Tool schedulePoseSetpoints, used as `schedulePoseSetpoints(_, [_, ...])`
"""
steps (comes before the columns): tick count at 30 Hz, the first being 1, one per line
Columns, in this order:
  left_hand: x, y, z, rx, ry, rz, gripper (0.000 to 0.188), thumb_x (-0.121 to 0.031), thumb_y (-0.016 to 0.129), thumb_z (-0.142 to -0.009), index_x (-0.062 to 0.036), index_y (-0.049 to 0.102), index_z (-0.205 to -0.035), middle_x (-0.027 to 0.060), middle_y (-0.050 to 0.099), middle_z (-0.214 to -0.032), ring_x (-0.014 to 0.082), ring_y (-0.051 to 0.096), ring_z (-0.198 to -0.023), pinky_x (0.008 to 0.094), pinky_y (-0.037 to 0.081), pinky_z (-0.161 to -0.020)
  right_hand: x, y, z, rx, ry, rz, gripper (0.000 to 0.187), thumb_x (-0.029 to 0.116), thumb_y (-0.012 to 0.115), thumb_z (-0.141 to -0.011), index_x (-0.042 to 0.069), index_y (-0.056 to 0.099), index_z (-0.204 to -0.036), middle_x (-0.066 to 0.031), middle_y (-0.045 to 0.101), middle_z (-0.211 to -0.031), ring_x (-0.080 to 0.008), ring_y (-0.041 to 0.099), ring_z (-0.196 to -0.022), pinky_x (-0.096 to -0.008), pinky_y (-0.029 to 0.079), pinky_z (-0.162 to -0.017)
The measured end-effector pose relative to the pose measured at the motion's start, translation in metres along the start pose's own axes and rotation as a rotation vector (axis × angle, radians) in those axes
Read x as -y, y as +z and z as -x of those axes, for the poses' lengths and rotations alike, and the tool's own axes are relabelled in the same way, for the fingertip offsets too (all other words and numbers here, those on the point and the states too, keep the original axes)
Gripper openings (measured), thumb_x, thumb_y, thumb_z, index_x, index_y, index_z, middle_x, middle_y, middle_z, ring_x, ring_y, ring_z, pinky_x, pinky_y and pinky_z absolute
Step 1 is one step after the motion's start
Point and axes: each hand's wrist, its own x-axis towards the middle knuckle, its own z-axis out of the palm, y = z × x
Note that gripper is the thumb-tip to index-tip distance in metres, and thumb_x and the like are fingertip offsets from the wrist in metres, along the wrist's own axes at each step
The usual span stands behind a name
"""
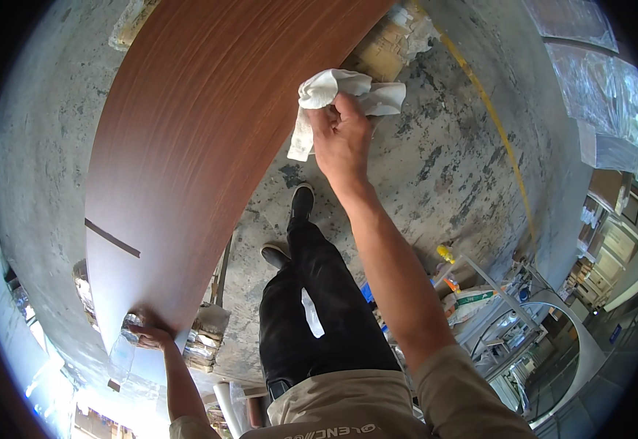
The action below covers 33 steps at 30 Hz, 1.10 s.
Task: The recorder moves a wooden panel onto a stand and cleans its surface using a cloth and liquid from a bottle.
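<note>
A long brown wood-grain panel point(180, 110) stretches from the far edge down to my left side. My right hand point(344, 139) is closed around a crumpled white cloth point(322, 89), its loose ends hanging over the panel's right edge. The cloth has some greyish marks. Low on the left, my left hand point(152, 336) grips a clear plastic bottle point(120, 360) at the near end of the panel. The fingers on the bottle are partly hidden. Across the panel's left edge lies a thin dark strip point(112, 239).
Wrapped stacks point(388, 47) sit under the panel's far end, and more stacked pieces point(205, 340) are beneath its near end. A yellow line point(491, 102) crosses the stained concrete floor point(436, 161). At right stand a metal frame point(498, 293) and plastic-wrapped goods point(597, 88).
</note>
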Motion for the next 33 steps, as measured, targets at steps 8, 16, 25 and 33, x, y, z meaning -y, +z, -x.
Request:
schedulePoseSetpoints(8, [0.023, 0.007, -0.016, 0.056, 0.048, -0.081, 0.096, -0.075, 0.026, -0.099, 0.0091, 0.061, -0.131, 0.0306, 0.065, -0.124, 0.0421, 0.064, -0.111, 0.0565, 0.051, -0.095, -0.012, -0.029, -0.09, -0.256, -0.135, 0.158, 0.018, 0.02, 0.068, -0.097, 0.002, 0.07, -0.096, -0.0073, 0.071, -0.082, -0.0174, 0.065, -0.071, -0.0351, 0.051, -0.066])
schedulePoseSetpoints(16, [-0.014, 0.006, 0.007, -0.042, 0.107, -0.105, 0.1, -0.078, 0.027, -0.097, 0.0104, 0.066, -0.124, 0.0281, 0.068, -0.118, 0.0407, 0.065, -0.11, 0.0559, 0.053, -0.094, 0.015, -0.008, 0.031, 0.077, -0.092, 0.055, 0.011, 0.008, 0.066, -0.095, 0.002, 0.067, -0.104, -0.017, 0.069, -0.1, -0.0299, 0.071, -0.09, -0.0415, 0.055, -0.074])
schedulePoseSetpoints(25, [0.036, 0.003, -0.029, 0.028, 0.081, -0.046, 0.099, -0.075, 0.022, -0.1, 0.0107, 0.058, -0.134, 0.0306, 0.064, -0.125, 0.0399, 0.062, -0.116, 0.0531, 0.049, -0.099, 0.048, -0.064, 0.063, -0.251, 0.435, -0.524, 0.029, 0.019, 0.056, -0.097, -0.001, 0.066, -0.116, -0.006, 0.07, -0.101, -0.0114, 0.067, -0.083, -0.0281, 0.055, -0.074])
schedulePoseSetpoints(33, [0.011, 0.011, -0.003, 0.069, -0.039, -0.058, 0.095, -0.073, 0.017, -0.101, 0.0036, 0.052, -0.144, 0.0325, 0.065, -0.126, 0.0428, 0.059, -0.124, 0.0534, 0.043, -0.108, 0.044, -0.049, 0.006, -0.227, 0.189, -0.217, 0.04, 0.034, 0.049, -0.107, 0.003, 0.059, -0.131, -0.0134, 0.059, -0.125, -0.0235, 0.061, -0.11, -0.0347, 0.05, -0.095])
